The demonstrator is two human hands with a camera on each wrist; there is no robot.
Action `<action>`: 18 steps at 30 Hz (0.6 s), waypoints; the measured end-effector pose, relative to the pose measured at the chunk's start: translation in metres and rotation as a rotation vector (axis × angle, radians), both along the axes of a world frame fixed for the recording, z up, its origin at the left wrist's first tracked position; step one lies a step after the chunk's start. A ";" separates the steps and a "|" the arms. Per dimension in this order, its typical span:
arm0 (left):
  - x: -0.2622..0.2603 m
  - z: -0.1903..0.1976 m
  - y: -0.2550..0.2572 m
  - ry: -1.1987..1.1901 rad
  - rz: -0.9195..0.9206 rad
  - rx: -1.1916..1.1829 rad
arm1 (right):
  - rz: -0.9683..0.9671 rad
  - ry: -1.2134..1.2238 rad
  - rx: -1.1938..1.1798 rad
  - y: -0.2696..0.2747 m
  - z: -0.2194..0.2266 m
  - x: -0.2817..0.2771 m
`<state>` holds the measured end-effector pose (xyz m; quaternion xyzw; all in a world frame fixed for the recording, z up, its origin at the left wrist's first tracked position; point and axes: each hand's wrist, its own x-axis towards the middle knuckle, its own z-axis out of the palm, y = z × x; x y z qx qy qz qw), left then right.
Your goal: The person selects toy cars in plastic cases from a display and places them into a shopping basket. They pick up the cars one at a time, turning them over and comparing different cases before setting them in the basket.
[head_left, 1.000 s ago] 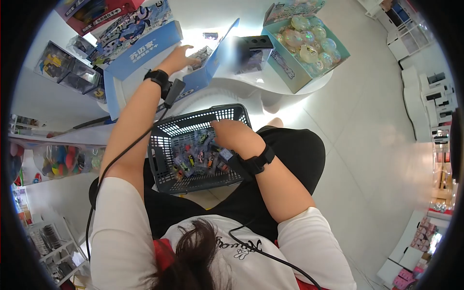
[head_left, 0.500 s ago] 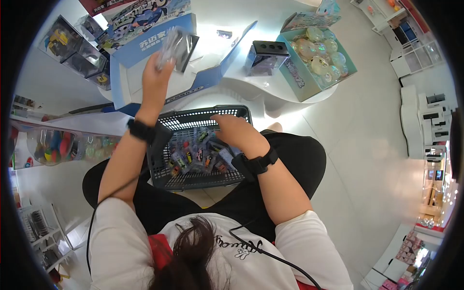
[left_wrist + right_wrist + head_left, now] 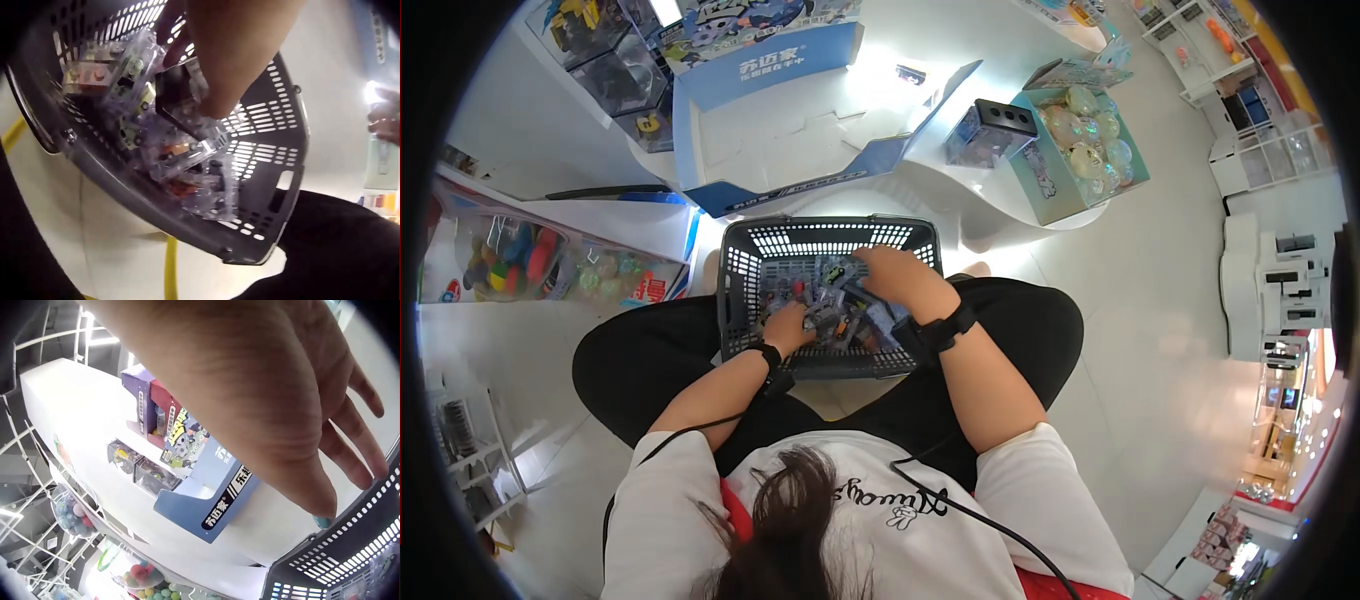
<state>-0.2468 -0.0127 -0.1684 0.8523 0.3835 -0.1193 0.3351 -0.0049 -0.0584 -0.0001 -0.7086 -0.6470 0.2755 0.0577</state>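
A dark plastic shopping basket sits between the person's legs, with several toy cars in clear packs heaped in it. Down among these packs is the left hand, its fingers and thumb around a clear box with a black edge. The forearm and thumb side cover part of that box in the left wrist view. At the basket's right side, the right hand hovers over the packs. Its fingers are spread and fairly straight in the right wrist view, holding nothing.
Beyond the basket, a blue display carton lies on a white counter. To its right stand a dark clear-sided box and a teal carton of shiny balls. Boxed figures stand at the left. A cable trails over the shirt.
The left hand lifted a clear, black-based box out of the blue carton and brought it down into the basket. The right hand stayed over the basket. The view has shifted somewhat.
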 end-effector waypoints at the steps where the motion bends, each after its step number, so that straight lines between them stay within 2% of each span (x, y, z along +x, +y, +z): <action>1: 0.002 -0.011 0.002 -0.003 0.013 0.055 | -0.002 0.016 -0.056 0.002 0.007 -0.003; 3: 0.007 -0.018 0.000 -0.003 0.031 0.158 | 0.013 0.031 0.013 0.000 0.016 -0.004; 4: 0.012 -0.022 0.000 -0.088 0.017 0.171 | 0.019 0.042 0.048 -0.003 0.021 -0.003; 5: 0.019 -0.004 0.002 -0.170 0.002 0.183 | 0.005 0.038 0.120 -0.005 0.026 -0.002; 6: 0.029 0.020 0.005 -0.252 -0.013 0.197 | -0.019 0.052 0.215 -0.007 0.037 0.000; 7: 0.045 0.055 0.006 -0.511 -0.029 0.254 | -0.042 0.064 0.312 -0.008 0.051 0.003; 10: 0.084 0.177 0.018 -0.799 -0.007 0.180 | -0.196 0.213 0.547 -0.010 0.092 0.017; 12: 0.108 0.230 0.045 -1.083 0.018 0.376 | -0.336 0.384 0.664 -0.014 0.108 0.025; 14: 0.139 0.264 0.087 -0.991 0.146 0.390 | -0.472 0.588 0.767 -0.016 0.116 0.031; 16: 0.191 0.292 0.130 -0.925 0.038 0.415 | -0.534 0.659 0.786 -0.016 0.120 0.033; 18: 0.233 0.267 0.196 -0.809 -0.342 0.562 | -0.573 0.706 0.788 -0.018 0.122 0.036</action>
